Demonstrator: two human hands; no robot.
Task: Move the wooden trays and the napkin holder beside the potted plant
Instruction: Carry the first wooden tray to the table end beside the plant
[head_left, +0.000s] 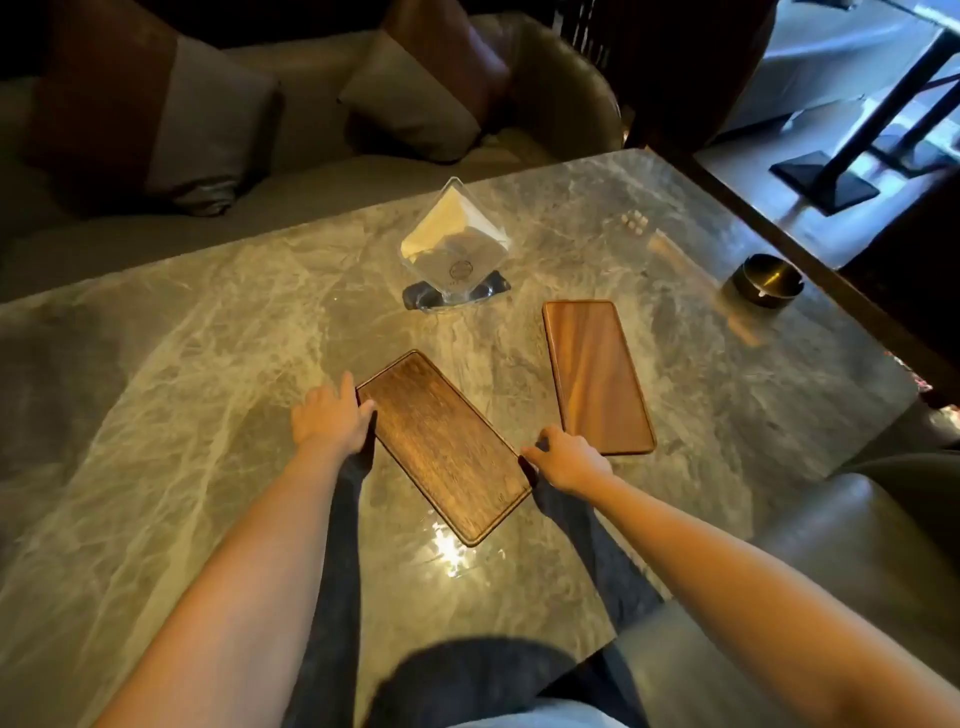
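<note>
Both hands, left hand (327, 415), right hand (569, 460), gripping darker tray (447, 447)

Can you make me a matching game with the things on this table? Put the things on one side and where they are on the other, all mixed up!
Things:
1. darker wooden tray
2. lighter wooden tray
3. napkin holder
4. ashtray

Places:
A. near the table's right edge
B. lying untouched, right of the other tray
C. between the left hand and the right hand
D. standing beyond both trays, with napkins inside

Pairs: 1-C, 2-B, 3-D, 4-A
</note>
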